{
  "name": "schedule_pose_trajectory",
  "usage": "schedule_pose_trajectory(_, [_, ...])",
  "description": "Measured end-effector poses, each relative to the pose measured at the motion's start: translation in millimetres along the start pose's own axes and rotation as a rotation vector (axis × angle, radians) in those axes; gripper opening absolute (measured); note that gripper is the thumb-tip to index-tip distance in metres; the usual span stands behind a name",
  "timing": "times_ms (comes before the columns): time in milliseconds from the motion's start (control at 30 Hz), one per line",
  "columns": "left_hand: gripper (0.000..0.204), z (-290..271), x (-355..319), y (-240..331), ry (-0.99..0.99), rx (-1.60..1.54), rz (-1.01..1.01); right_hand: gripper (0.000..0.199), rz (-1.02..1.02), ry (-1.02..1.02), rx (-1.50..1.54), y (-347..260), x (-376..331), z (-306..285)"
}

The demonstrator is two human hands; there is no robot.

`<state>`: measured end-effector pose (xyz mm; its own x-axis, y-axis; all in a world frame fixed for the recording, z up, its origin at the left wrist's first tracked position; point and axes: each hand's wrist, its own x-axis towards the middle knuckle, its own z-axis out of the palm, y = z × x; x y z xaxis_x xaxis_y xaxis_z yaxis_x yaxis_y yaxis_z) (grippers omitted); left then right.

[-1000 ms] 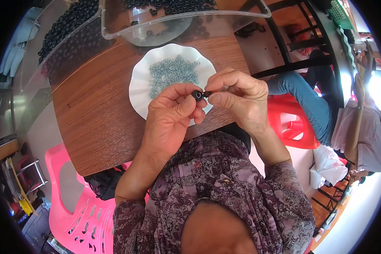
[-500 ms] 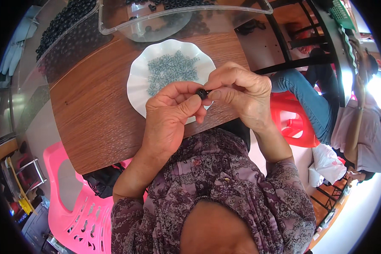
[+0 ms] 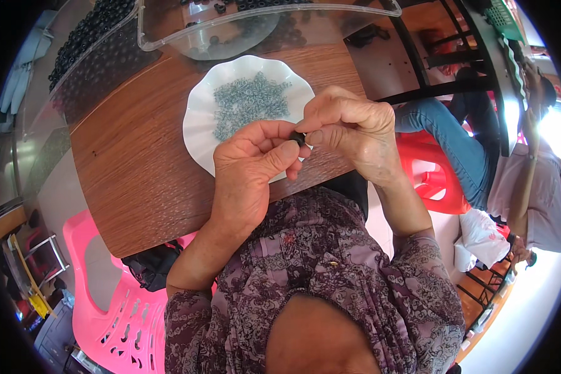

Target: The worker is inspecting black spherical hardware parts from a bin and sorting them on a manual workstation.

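Between the thumb and fingers of my left hand [image 3: 248, 168] is a small, round black part [image 3: 298, 138]. The thumb and forefinger of my right hand [image 3: 358, 137] pinch together right against its right side; whatever lies between those fingertips is hidden. Both hands are raised in front of the wooden table's near edge. Just beyond them stands a white plate with a wavy rim [image 3: 196, 106], holding a heap of tiny clear grey-blue ring-like pieces [image 3: 249, 103].
A clear plastic bin [image 3: 268, 14] with many black parts stands at the table's [image 3: 131, 168] far side, more black parts [image 3: 90, 43] to its left. A pink chair [image 3: 115, 311] is at left. On the right, a seated person in jeans [image 3: 449, 140] is near a red stool [image 3: 433, 174].
My right fingertips have shifted slightly and now cover more of the black part's right side. My left hand keeps its hold. The view has shifted a little.
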<state>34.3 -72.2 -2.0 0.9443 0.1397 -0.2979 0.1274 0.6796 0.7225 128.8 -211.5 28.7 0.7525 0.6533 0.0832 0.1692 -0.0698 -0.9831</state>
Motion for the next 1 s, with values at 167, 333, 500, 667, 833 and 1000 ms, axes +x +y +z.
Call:
schedule_pose_trajectory(167, [0.017, -0.8, 0.9, -1.5, 0.012, 0.012, -0.01, 0.016, 0.007, -0.002, 0.015, 2.6, -0.9, -0.3])
schedule_pose_trajectory(333, [0.017, -1.8, -0.2, -0.1, 0.009, 0.052, -0.05, 0.016, 0.004, 0.008, 0.022, 5.8, -3.7, 1.2])
schedule_pose_trajectory(500, [0.016, 0.8, 2.3, -0.9, 0.012, 0.025, -0.068, 0.015, -0.019, 0.021, 0.031, 6.5, -5.1, 1.3])
schedule_pose_trajectory(667, [0.015, 0.7, 2.0, -0.4, 0.006, 0.027, -0.084, 0.015, -0.027, 0.027, -0.004, 5.0, -7.6, 2.1])
schedule_pose_trajectory(833, [0.019, -0.7, 2.4, 1.0, -0.027, 0.099, -0.075, 0.014, -0.044, 0.041, -0.001, 6.9, -8.7, 2.4])
schedule_pose_trajectory(1000, [0.018, -4.2, 3.9, -0.5, -0.035, 0.054, -0.1, 0.017, -0.11, -0.002, -0.13, 10.9, -9.0, 0.3])
